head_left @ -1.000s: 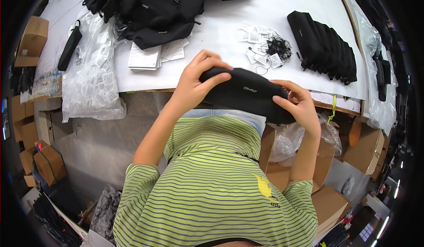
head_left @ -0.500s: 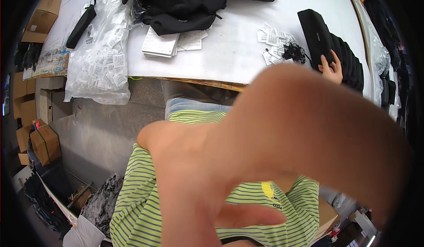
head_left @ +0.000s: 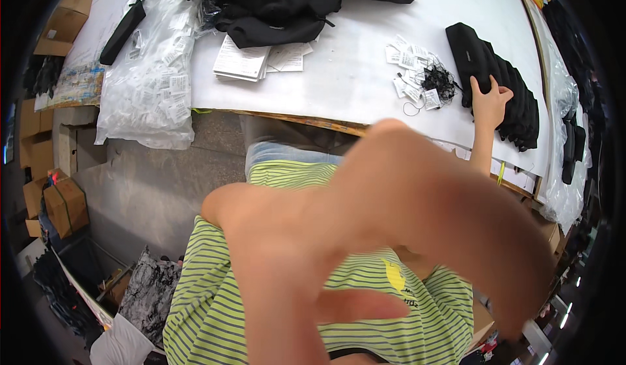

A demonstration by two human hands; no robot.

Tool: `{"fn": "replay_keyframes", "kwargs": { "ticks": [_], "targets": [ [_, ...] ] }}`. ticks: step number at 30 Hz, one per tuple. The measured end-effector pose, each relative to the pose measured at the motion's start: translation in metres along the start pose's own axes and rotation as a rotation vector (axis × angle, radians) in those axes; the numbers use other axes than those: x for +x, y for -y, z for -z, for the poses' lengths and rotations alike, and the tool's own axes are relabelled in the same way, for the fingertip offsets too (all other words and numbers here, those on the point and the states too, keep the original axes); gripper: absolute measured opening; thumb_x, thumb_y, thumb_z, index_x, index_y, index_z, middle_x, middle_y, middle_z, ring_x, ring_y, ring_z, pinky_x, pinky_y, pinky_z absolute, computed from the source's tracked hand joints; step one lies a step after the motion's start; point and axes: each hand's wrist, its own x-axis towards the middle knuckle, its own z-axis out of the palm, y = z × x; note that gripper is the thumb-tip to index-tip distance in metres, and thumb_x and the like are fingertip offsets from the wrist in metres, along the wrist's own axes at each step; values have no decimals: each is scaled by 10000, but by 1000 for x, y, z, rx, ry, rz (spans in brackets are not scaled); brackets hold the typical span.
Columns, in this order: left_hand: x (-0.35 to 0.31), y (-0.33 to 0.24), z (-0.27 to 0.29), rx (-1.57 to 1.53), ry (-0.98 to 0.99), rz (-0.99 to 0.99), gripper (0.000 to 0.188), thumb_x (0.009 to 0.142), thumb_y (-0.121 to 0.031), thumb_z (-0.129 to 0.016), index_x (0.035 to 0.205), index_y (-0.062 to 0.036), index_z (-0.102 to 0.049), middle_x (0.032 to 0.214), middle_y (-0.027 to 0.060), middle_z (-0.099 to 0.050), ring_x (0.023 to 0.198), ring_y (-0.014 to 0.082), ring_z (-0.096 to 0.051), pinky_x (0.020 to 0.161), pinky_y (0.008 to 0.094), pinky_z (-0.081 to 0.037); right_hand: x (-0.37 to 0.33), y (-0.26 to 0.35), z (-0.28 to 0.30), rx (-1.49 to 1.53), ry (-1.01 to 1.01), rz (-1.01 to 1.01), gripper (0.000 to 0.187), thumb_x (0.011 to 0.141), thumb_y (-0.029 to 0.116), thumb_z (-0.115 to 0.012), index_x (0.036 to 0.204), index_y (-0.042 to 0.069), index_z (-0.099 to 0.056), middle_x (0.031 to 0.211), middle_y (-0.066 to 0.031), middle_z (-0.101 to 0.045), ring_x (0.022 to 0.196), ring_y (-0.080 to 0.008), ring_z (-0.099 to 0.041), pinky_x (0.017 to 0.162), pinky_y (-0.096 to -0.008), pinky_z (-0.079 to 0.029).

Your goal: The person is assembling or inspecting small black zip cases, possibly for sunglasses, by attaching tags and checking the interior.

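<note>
My left hand (head_left: 365, 221) is raised very close to the camera, large and blurred. Its thumb stands apart from the fingers, which stretch to the right, and nothing shows between them. Out at the right of the table, my right hand (head_left: 490, 107) rests with fingers apart on a row of black zip pouches (head_left: 516, 97). The nearest pouch (head_left: 464, 48) leans at the row's left end, touched by my fingertips. Just left of it lie white paper tags (head_left: 405, 57) and a tangle of black cords (head_left: 440, 81). Part of my right forearm is hidden behind the left hand.
Black fabric bags (head_left: 277, 3) are heaped at the far side of the white table (head_left: 352, 65). White papers (head_left: 238, 60) are partly under them. A clear plastic bag of tags (head_left: 156, 97) overhangs the front edge, beside another black pouch (head_left: 122, 35). Cartons (head_left: 65, 205) stand at left.
My left fingers have swung down and inward, uncovering my right wrist and more of the table's right side. My right hand stays at the pouches, its fingers now more spread.
</note>
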Motion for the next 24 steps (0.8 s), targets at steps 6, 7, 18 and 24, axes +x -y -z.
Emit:
{"fn": "replay_keyframes", "kwargs": {
  "ticks": [6,7,18,24],
  "targets": [
    [-22,6,26,175,-255,434,267,840,-76,-583,1106,-51,-590,1133,123,-603,1020,200,-573,885,321,-415,-25,32,18,392,-1,457,127,806,239,-660,921,194,-692,886,-60,-549,764,-267,-612,664,-368,-494],
    [-37,26,51,405,-193,568,235,879,-141,-574,1092,-41,-588,1069,98,-638,991,197,-591,887,316,-410,-31,40,21,404,199,413,127,792,234,-673,902,175,-693,791,-64,-578,710,-274,-613,635,-355,-489],
    [-173,120,152,1355,-262,891,556,830,-447,-639,1194,-35,-561,1256,144,-495,1116,352,-464,965,445,-351,-88,41,32,324,735,250,197,740,269,-716,813,92,-667,707,-80,-614,708,-261,-615,643,-370,-472],
    [-153,107,136,1557,-147,881,572,802,-469,-661,1208,-75,-577,1239,125,-508,1123,321,-456,981,459,-331,-112,38,25,423,604,120,155,752,239,-696,787,89,-681,682,-64,-606,672,-239,-606,614,-355,-470]
  ]
}}
